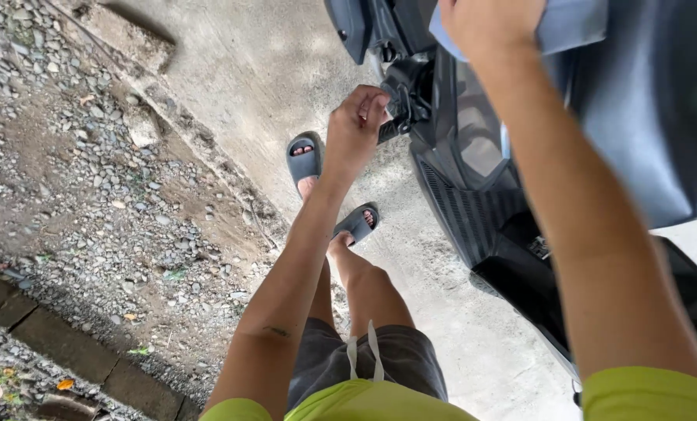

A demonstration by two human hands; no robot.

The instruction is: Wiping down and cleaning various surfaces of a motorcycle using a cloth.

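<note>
I stand beside a dark scooter [637, 117] on concrete. My left hand [356, 129] is bunched, its fingertips pinched together at a black part [407, 97] sticking out from the scooter's front; whether it grips something small I cannot tell. My right hand [489, 23] reaches up across the scooter and rests closed on a pale blue-grey cloth [574, 23] lying on its body. My legs, grey shorts and dark slide sandals [305, 160] show below the left hand.
The scooter's ribbed black footboard [473, 210] lies right of my feet. Left of the concrete slab [270, 62] is a gravel and dirt strip [75, 171], bordered by a brick edge [60, 343] at the lower left.
</note>
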